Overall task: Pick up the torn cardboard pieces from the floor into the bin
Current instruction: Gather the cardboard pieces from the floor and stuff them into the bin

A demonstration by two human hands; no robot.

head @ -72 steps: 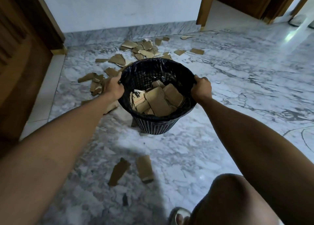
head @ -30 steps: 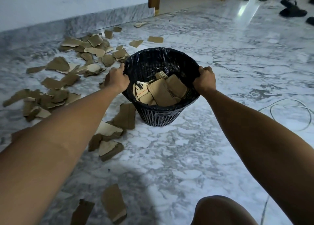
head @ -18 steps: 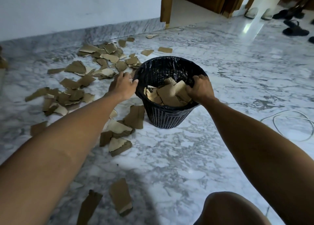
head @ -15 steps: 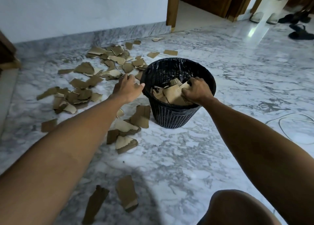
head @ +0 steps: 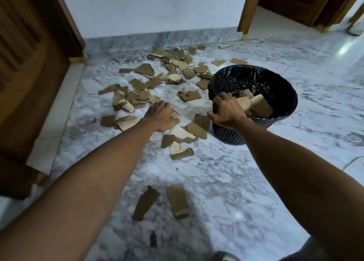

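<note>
The left hand (head: 162, 116) closes on a torn cardboard piece (head: 175, 115) on the marble floor (head: 226, 174); the right hand (head: 226, 111) grips the rim of the black bin (head: 279, 87).

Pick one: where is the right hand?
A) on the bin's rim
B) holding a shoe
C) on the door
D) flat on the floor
A: the right hand holds the near rim of the bin, its fingers curled over the edge beside the cardboard inside.
</note>
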